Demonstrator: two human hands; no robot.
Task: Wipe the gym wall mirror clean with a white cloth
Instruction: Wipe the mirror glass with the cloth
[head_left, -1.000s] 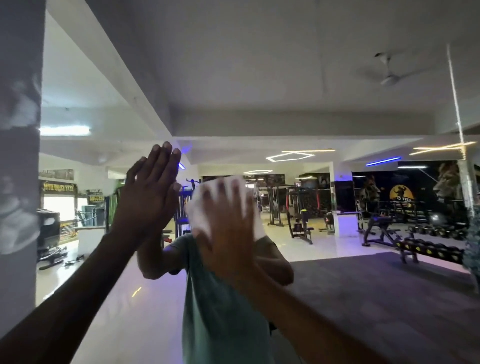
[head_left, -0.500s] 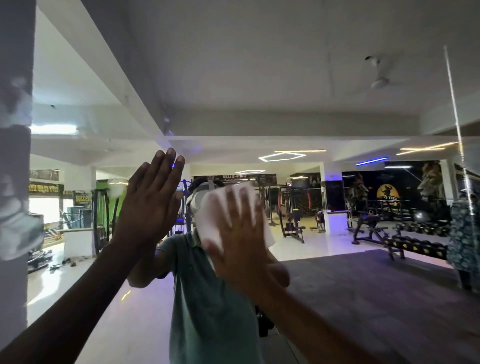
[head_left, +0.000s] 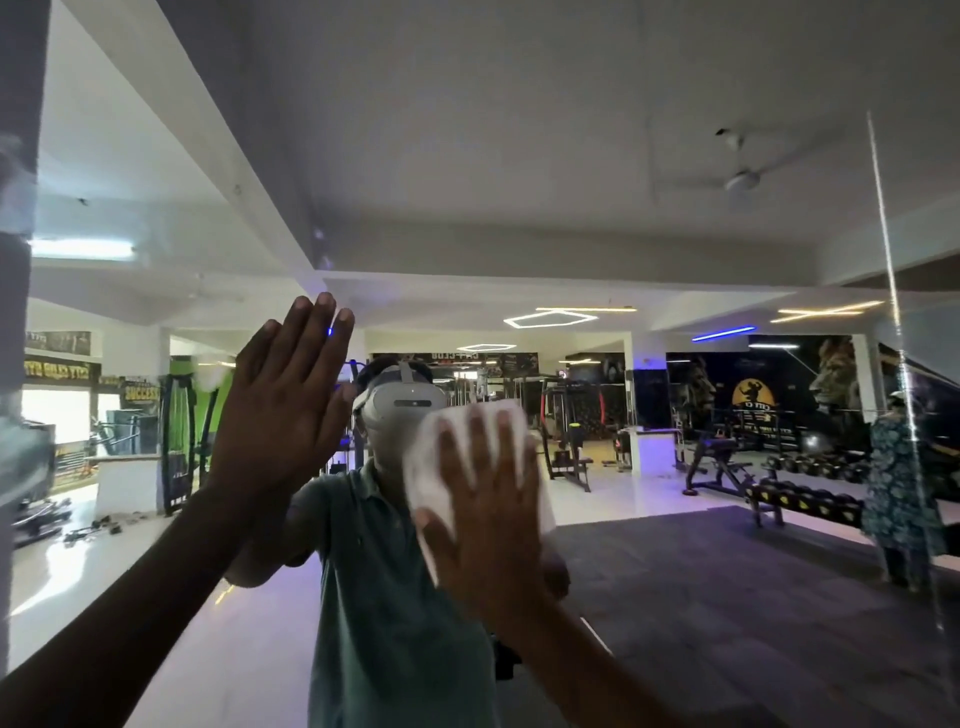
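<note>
The wall mirror (head_left: 597, 156) fills nearly the whole view, and a gym floor, weight benches and a ceiling fan (head_left: 740, 179) are reflected in it. A vertical seam (head_left: 891, 291) is seen in the glass at the right. The left hand (head_left: 280, 415) is raised with fingers straight and close together, pointing up, palm toward the glass; nothing is held. The right hand (head_left: 485, 514) is spread flat, fingers straight and pointing up, and the white cloth (head_left: 535, 452) is pressed by it against the mirror at centre. The cloth is crumpled, its long axis roughly upright.
</note>
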